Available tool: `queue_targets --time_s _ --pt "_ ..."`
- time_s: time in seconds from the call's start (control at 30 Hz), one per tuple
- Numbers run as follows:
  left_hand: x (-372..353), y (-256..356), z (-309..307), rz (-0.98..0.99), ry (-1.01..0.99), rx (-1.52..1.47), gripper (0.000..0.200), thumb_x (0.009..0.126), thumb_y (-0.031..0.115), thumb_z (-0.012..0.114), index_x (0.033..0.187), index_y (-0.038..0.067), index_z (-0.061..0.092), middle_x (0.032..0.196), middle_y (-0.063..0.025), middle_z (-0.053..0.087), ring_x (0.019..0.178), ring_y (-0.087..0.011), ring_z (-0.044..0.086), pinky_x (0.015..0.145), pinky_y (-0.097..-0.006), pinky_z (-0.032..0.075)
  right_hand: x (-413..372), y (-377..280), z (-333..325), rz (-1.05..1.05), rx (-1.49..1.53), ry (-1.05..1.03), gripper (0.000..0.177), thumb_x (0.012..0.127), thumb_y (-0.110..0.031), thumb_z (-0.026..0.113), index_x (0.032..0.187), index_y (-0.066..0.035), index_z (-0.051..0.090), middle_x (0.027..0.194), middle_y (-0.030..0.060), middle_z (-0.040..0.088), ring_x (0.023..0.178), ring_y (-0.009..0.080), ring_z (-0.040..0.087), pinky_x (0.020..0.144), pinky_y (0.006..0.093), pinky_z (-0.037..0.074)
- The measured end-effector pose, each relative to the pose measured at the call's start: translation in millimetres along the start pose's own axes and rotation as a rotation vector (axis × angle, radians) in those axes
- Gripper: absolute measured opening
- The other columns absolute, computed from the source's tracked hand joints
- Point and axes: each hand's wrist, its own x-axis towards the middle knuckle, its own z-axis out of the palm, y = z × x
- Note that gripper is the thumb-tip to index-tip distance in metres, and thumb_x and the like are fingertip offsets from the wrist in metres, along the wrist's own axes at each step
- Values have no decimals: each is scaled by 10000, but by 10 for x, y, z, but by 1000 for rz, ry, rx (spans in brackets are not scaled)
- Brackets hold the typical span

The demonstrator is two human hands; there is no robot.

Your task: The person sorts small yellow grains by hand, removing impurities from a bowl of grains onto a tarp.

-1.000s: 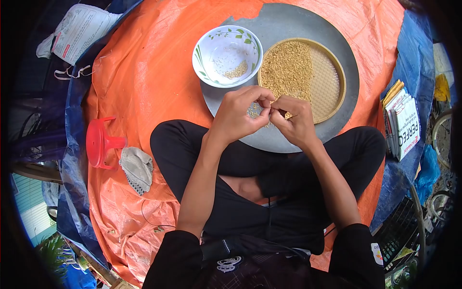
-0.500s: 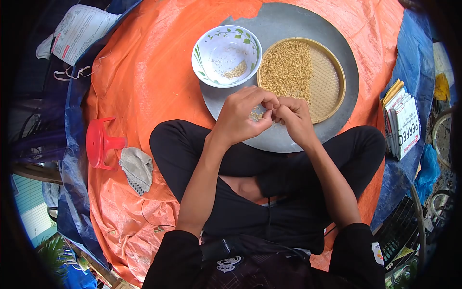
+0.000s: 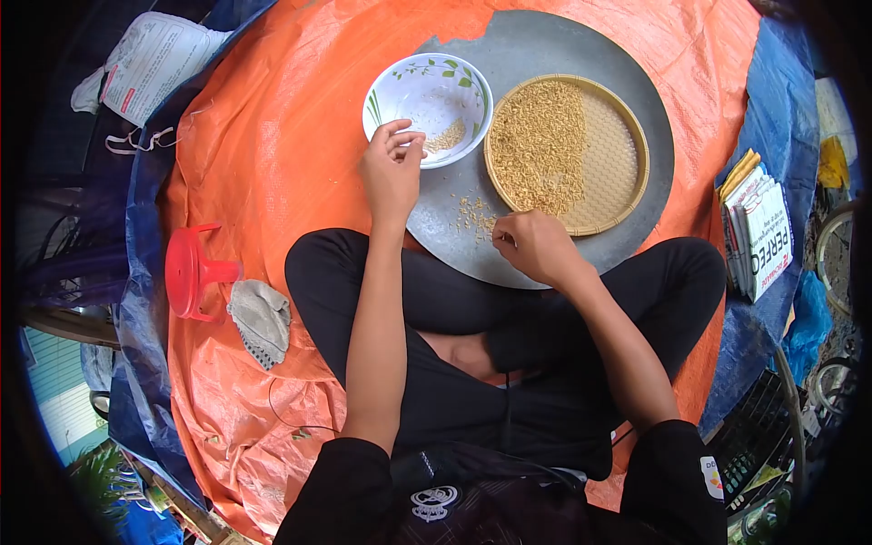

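My left hand [image 3: 392, 171] is at the near-left rim of a white bowl with green leaf patterns [image 3: 386, 86]. Its thumb and fingertips are pinched together over the bowl; whatever they hold is too small to see. A small heap of pale grains [image 3: 447, 136] lies inside the bowl. My right hand [image 3: 542, 247] is curled closed above the round grey board [image 3: 454, 250], just below a woven bamboo tray [image 3: 610, 150]. Golden unhusked rice grains [image 3: 538, 136] cover the tray's left part. Loose husks [image 3: 474, 216] are scattered on the board beside my right fingers.
An orange tarp [image 3: 272, 154] spreads under everything. On the left, a red plastic stool [image 3: 184, 272] lies tipped over beside a grey cloth [image 3: 260, 318]. A stack of folded printed sacks [image 3: 758, 227] stands on the right. My crossed legs border the board.
My hands were together over the board and have come apart. The left moved up and left to the bowl; the right shifted slightly down, uncovering the scattered husks.
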Motion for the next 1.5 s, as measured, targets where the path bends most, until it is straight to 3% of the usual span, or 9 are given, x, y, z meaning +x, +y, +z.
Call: queue_targets --time_s 0.1,0.2,0.27,0.43,0.6,0.83,1.23,1.4,1.5 --pt "-14 -51 -21 -19 19 71 272 911 7 673 1177 -43 650 1033 -135 757 816 -167 721 746 -305 566 -25 42 58 43 -121 -19 103 810 -119 667 861 -66 741 768 202 698 757 393 702 722 473 565" --pt "-130 11 166 150 -19 259 274 900 -13 633 1173 4 660 980 -128 765 785 -190 742 709 -315 578 -47 -2 45 43 -41 -86 94 793 -119 684 850 -63 734 794 205 709 792 393 707 755 470 570" --pt "-280 125 358 217 -188 289 301 884 -6 644 1185 1 651 977 -135 751 801 -248 739 711 -351 578 -40 -67 9 18 -34 -141 86 798 -125 690 845 -67 734 812 203 715 809 385 712 768 470 569" --pt "-598 -140 816 536 -362 514 340 839 61 729 1172 58 658 921 -99 733 928 -303 684 846 -424 530 -75 -44 76 42 -93 -279 114 792 -165 746 846 -65 739 818 186 723 818 368 719 770 465 569" --pt "-626 -239 842 466 -448 559 348 843 85 725 1185 79 660 899 -77 734 933 -287 670 855 -423 484 -97 -46 80 45 -166 -320 147 784 -196 779 833 -64 737 793 165 721 802 362 713 765 468 556" --pt "-568 -180 845 475 -544 503 330 837 129 747 1158 99 680 872 -38 749 915 -266 678 828 -414 474 -81 -40 105 37 -173 -313 255 773 -210 806 868 8 714 842 217 715 813 372 723 759 470 580" --pt "-503 -124 877 364 -416 266 192 848 40 716 1030 71 665 875 -99 727 851 -289 700 783 -410 521 -30 -42 97 73 -169 -202 194 797 -204 756 842 -17 736 779 201 708 767 386 704 746 474 554" --pt "-469 -108 898 152 -396 -64 170 883 3 709 1035 30 639 865 -84 721 798 -179 711 706 -310 547 -20 -37 -42 151 -135 -115 170 819 -194 735 850 -27 733 780 188 717 755 379 706 713 473 550" --pt "-383 -107 857 26 -415 -321 180 903 -6 721 1042 1 607 918 -65 708 846 -110 685 755 -269 555 40 44 -175 252 -90 132 179 821 -215 733 833 -37 722 737 204 696 725 390 705 692 496 554"
